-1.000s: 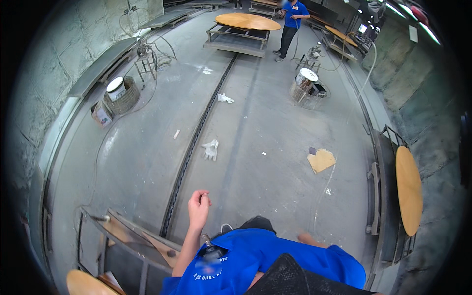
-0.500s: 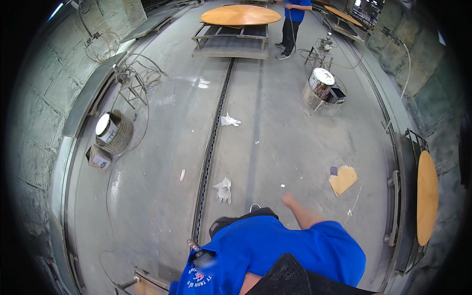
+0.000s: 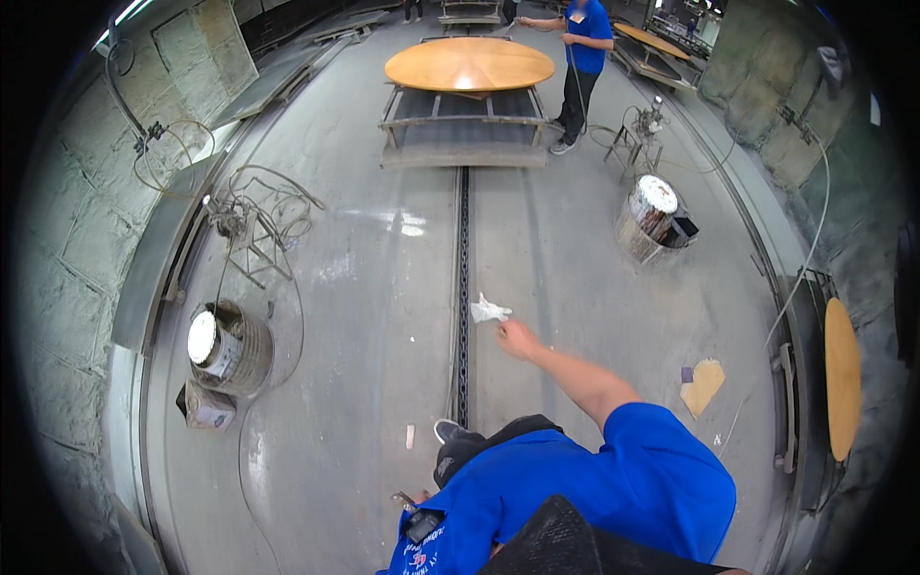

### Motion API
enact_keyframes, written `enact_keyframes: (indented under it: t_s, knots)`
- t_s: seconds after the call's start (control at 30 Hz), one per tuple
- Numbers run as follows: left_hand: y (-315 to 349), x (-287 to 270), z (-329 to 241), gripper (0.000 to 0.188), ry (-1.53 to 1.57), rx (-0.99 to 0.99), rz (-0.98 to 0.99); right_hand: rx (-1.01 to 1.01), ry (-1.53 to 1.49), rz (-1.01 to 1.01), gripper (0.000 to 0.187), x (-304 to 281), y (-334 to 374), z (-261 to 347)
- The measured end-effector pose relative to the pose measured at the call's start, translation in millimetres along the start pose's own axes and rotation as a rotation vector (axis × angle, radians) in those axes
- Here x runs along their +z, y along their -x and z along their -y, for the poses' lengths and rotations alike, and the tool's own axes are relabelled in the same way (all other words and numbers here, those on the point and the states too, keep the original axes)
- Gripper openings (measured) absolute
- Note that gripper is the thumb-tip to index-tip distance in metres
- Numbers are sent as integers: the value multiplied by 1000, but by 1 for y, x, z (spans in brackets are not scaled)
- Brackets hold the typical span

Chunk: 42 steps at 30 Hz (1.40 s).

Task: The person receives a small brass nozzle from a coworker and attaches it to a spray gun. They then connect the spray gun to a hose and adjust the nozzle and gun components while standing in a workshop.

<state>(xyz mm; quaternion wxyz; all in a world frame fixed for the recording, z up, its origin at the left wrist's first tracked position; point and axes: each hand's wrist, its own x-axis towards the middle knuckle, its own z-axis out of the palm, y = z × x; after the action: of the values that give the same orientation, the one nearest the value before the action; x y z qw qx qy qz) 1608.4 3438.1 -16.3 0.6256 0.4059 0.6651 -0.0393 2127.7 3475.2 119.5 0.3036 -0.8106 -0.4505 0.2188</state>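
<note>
The left hand is lost behind the blue shirt (image 3: pixel 594 470), its fingers impossible to judge. Just right of the floor chain (image 3: pixel 465 278), a white glove (image 3: pixel 490 310) lies at the right hand (image 3: pixel 518 340), whose fingers look curled; whether they grip it I cannot tell. Right of the chain's far end, a co-worker (image 3: pixel 587 43) is cut off above. Against half a second ago, the right hand is nearer the chain, and a second glove beside it is out of sight

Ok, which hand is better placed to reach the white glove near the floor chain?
Right, I'd judge. The right hand is out front on an extended arm, appearing next to the white glove; contact and height can't be told. The left hand can't be made out.
</note>
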Motion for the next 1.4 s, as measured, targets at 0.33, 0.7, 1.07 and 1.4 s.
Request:
enact_keyframes:
  t_s: [0.33, 0.7, 1.07, 1.4]
  knots:
    - [-54, -210, -265, 30, 687, 403, -456, 875, 323, 397, 23, -30, 126, -186]
    - [-46, -80, -136, 20, 312, -354, -226, 398, -167, 163, 17, 88, -269, -97]
    - [-336, -292, -440, 21, 258, -42, -193, 600, 185, 191, 35, 205, -542, 65]
    - [-573, -463, -862, 34, 829, 153, -175, 678, 331, 381, 36, 246, -686, 99]
